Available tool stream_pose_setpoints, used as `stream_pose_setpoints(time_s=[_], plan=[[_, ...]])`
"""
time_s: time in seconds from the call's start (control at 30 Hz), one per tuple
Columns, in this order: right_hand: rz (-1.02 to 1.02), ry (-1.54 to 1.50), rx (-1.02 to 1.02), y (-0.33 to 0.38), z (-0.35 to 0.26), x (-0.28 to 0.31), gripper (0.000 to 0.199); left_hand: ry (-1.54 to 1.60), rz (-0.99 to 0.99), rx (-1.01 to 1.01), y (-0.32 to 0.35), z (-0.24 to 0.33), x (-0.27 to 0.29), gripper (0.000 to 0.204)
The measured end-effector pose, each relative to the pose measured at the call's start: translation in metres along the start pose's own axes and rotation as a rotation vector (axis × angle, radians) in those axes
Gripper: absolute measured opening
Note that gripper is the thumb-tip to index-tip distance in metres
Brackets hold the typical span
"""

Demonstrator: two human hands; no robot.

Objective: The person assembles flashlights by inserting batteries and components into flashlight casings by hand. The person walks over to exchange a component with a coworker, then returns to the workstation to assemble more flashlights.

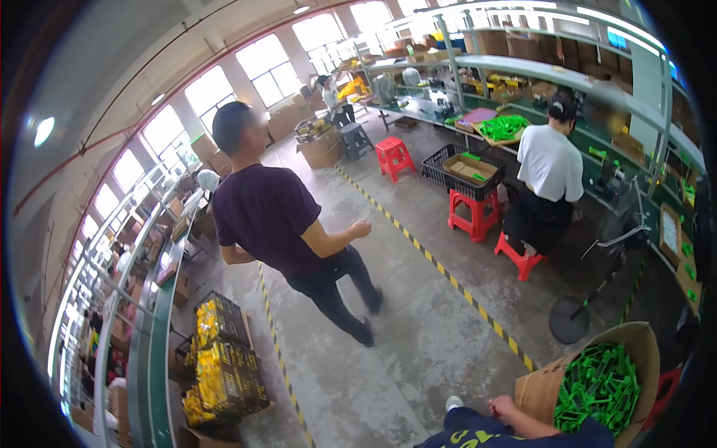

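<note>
At the lower edge, my right hand (504, 407) is held in front of my dark blue shirt, its fingers curled in with nothing visible in them. The forearm passes in front of an open cardboard box (534, 390), close to its near side. Heaped inside the box are many bright green plastic parts (597, 388) with dark strips. One light shoe (453, 403) shows on the floor to the left of the hand. My left hand is out of view.
A person in a dark shirt (265, 216) stands on the aisle ahead. Yellow-black floor tape (448, 280) borders it. Black crates with yellow packages (224, 366) stand left. On the right are a seated worker (551, 160), red stools (474, 216) and a fan stand (569, 319).
</note>
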State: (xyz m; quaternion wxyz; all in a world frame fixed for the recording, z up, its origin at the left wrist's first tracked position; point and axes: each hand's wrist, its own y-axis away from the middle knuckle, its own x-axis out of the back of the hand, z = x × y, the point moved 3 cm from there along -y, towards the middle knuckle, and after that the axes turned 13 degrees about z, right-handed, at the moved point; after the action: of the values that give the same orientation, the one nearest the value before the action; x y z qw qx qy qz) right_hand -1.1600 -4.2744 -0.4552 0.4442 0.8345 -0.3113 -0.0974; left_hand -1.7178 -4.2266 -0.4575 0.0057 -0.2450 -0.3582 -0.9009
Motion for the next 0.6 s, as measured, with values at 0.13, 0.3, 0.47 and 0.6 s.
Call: stream_pose_setpoints(time_s=[0.13,0.3,0.47,0.6], plan=[[-0.057,0.077,0.123,-0.072,-0.181,-0.108,0.026,-0.034,-0.027,0.136,-0.079,0.089,0.041,0.035],[-0.113,0.033,0.165,-0.195,-0.367,-0.241,0.014,0.066,-0.036,0.226,-0.262,0.232,0.01,0.034],[0.128,0.045,0.142,-0.326,-0.466,-0.298,0.022,0.083,-0.031,0.294,-0.465,0.385,0.074,0.034],[0.204,-0.098,-0.27,-0.401,-0.481,-0.327,0.013,-0.411,-0.101,-0.051,-0.569,0.498,0.032,0.031]])
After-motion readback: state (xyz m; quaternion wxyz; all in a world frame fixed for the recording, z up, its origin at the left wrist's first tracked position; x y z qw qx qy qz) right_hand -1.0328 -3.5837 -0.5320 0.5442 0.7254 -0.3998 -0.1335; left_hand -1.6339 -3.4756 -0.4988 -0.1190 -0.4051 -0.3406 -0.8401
